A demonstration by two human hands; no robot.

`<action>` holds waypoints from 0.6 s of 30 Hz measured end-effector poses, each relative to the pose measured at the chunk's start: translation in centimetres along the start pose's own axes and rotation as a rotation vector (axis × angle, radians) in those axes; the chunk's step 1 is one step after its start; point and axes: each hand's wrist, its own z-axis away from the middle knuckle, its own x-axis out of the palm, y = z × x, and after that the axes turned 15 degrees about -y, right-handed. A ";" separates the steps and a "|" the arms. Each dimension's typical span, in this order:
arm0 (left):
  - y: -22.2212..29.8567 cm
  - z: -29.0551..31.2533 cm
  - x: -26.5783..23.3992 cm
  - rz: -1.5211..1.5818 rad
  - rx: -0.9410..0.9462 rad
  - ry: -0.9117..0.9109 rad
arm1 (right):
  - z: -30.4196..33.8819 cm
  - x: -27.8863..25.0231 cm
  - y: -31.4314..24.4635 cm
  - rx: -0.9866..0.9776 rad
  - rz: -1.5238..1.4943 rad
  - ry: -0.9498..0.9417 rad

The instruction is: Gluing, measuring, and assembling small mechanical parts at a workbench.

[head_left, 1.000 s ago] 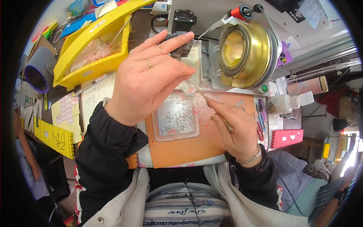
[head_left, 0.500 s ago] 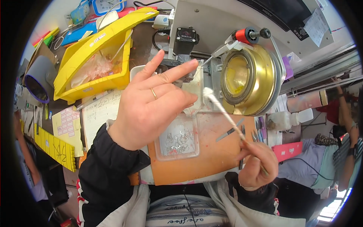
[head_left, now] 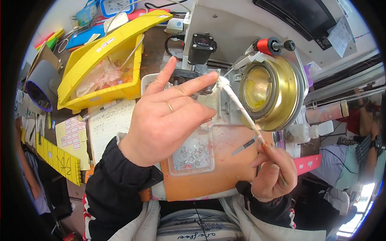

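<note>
My left hand (head_left: 161, 116) reaches over the bench, back up, with a ring on one finger. Two of its fingers stretch out and spread toward the machine. Its lower fingertips come together, and whatever they hold is hidden. Between thumb and fingers, my right hand (head_left: 275, 172) grips a thin stick wrapped in white (head_left: 241, 108), its lower end stained reddish. The stick's fuzzy white tip is close beside the left hand's outstretched fingertip, by the machine's metal parts. Below the left hand lies a clear plastic tray (head_left: 191, 172) holding several small bent wire pieces.
A brass-coloured round bowl (head_left: 295, 84) and a black motor block (head_left: 202, 48) sit on the machine. At left stands a yellow bin (head_left: 140, 66). The orange work mat (head_left: 225, 180) carries a grey blade-like tool (head_left: 244, 146). Other people are at both sides.
The stick's white tip has moved up toward the left hand's outstretched fingertip. The left hand keeps nearly the same pose, and the view has shifted slightly.
</note>
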 end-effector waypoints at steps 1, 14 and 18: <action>0.0 0.1 -0.1 -0.002 -0.005 -0.003 | -0.1 0.1 0.0 0.007 0.036 -0.009; 0.5 -0.4 0.3 -0.113 -0.039 0.021 | 0.3 3.2 0.2 0.164 0.098 -0.394; 0.7 -0.4 -0.3 -0.093 -0.038 -0.038 | 1.2 0.0 0.2 0.301 0.200 -0.589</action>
